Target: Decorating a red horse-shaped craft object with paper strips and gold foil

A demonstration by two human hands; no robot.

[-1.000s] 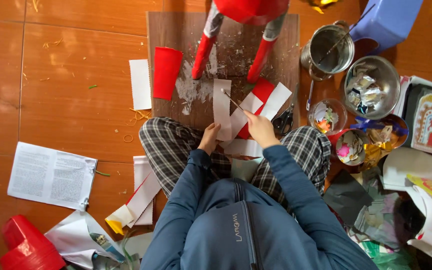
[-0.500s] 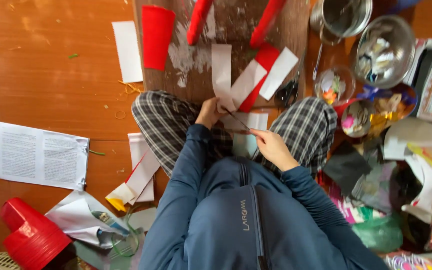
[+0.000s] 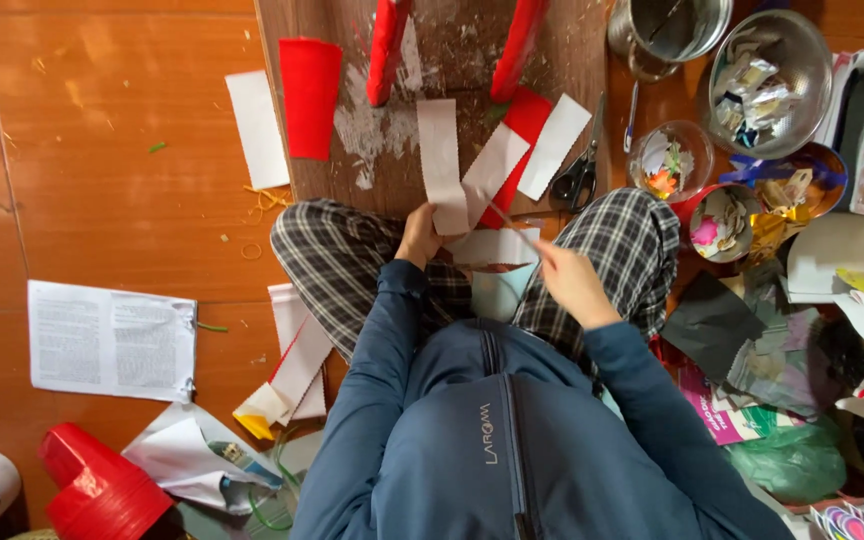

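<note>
White paper strip [image 3: 442, 165] pinned at its near end by left hand [image 3: 418, 235]; right hand [image 3: 570, 283] pinches thin stick [image 3: 512, 222].

Left hand [image 3: 419, 232], right hand [image 3: 572, 283] forward, curled.

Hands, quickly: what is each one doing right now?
Left hand: closed on the lower end of a white paper strip.
Right hand: closed on a thin stick, tip toward the strip.
</note>
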